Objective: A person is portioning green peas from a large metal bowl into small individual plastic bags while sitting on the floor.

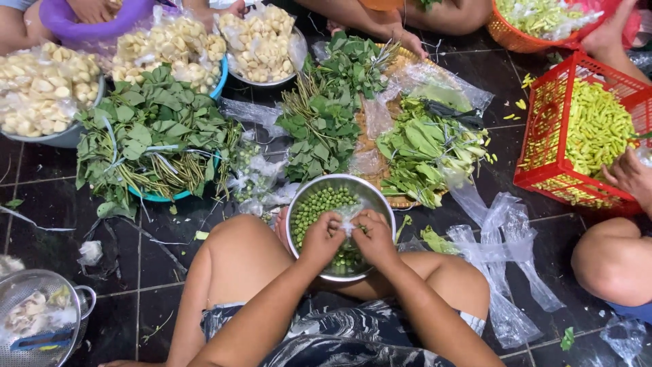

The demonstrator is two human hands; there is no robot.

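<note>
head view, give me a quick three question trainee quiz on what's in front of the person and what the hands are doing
1. True or false: the steel bowl holds small round green items.
2. What do the left hand and right hand pinch between them? A clear plastic bag; B knife; C leaf bundle.
3. What colour is the basket holding the yellow-green pods?

Key: 1 true. 2 A. 3 red.

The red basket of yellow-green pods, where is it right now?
In the head view the red basket sits at the far right on the dark tiled floor, right of the woven tray of leaves, with another person's hand on its near rim.
</note>
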